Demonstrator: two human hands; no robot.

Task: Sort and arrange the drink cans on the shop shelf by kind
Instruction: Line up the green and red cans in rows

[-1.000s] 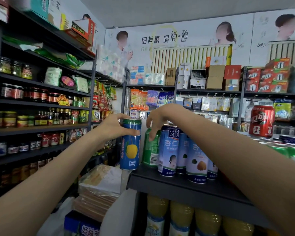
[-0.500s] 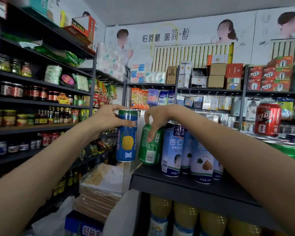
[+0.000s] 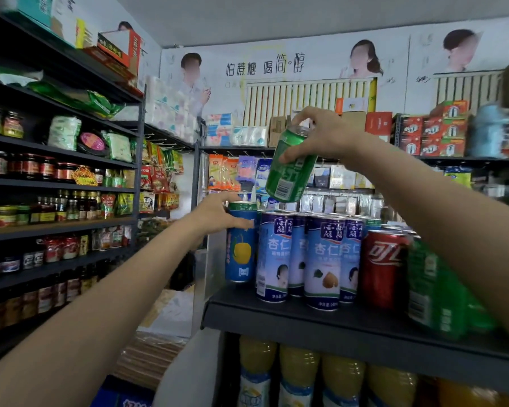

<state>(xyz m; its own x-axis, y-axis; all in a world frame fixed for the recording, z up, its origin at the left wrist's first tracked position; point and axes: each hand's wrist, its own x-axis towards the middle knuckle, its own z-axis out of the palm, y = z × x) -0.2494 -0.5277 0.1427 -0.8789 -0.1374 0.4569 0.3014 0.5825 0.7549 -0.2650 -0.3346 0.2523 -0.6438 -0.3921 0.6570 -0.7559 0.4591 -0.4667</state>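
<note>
My right hand (image 3: 321, 136) grips a green can (image 3: 290, 168) by its top and holds it tilted in the air above the shelf. My left hand (image 3: 218, 214) holds a blue can with a yellow fruit (image 3: 241, 245) near its rim, at the left end of the dark shelf (image 3: 306, 321). Beside it stand several pale blue almond-drink cans (image 3: 323, 259), then a red cola can (image 3: 382, 268) and green cans (image 3: 435, 292) at the right, partly hidden by my right forearm.
Yellow drink bottles (image 3: 299, 365) fill the level below the shelf. Dark shelves with jars and sauce bottles (image 3: 59, 207) line the left wall. Snack packets (image 3: 227, 171) hang behind the cans, with boxes (image 3: 429, 133) on the high back shelves.
My right hand has lifted the green can off the shelf and up to the right. My left hand has brought the blue can in against the pale blue cans.
</note>
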